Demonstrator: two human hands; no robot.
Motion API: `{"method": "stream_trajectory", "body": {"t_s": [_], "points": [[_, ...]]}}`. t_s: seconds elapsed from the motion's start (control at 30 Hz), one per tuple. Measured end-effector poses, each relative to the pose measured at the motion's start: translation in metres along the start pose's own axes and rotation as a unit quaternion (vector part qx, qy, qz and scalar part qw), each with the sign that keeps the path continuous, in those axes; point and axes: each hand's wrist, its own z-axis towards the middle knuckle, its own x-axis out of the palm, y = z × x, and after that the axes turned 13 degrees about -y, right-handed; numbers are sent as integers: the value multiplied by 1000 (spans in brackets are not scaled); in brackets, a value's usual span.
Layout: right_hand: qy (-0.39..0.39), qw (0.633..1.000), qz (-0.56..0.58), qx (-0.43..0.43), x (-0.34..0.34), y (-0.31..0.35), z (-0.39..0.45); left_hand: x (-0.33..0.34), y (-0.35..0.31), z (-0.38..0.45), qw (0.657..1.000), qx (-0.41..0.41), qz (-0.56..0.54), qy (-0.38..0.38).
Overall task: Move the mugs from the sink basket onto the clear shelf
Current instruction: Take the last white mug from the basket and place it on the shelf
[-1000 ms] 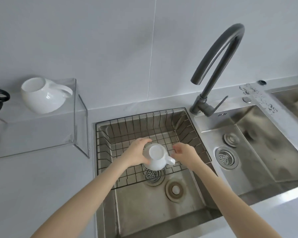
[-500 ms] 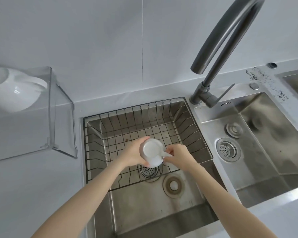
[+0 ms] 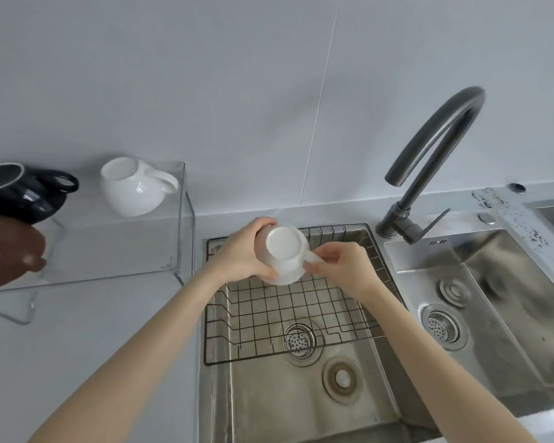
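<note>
The sink basket (image 3: 288, 318) now sits bare; the clear shelf (image 3: 115, 247) already carries three mugs. Both hands, left hand (image 3: 242, 255) and right hand (image 3: 344, 270), have lifted the white mug (image 3: 283, 254) clear, upside down, clamped between them, ready to carry left.

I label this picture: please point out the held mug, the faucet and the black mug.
held mug (image 3: 282, 245), head view, its upturned base
faucet (image 3: 441, 135), head view, its curved spout
black mug (image 3: 20, 196), head view, its side
</note>
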Motion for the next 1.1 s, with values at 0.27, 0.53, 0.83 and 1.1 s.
{"method": "stream_trajectory", "body": {"t_s": [0.27,0.53,0.83,1.1], "points": [[11,993,77,-93,24,109,-7,-111,-7,-35,993,31,-63,-94],[42,984,96,-146,93,170,-17,-187,32,-66,985,12,-77,-154],[61,989,87,-105,155,177,-17,-208,84,-64,986,-30,-51,-154],[49,994,52,-84,177,160,-15,-199,112,-59,989,-56,-55,-124]]}}
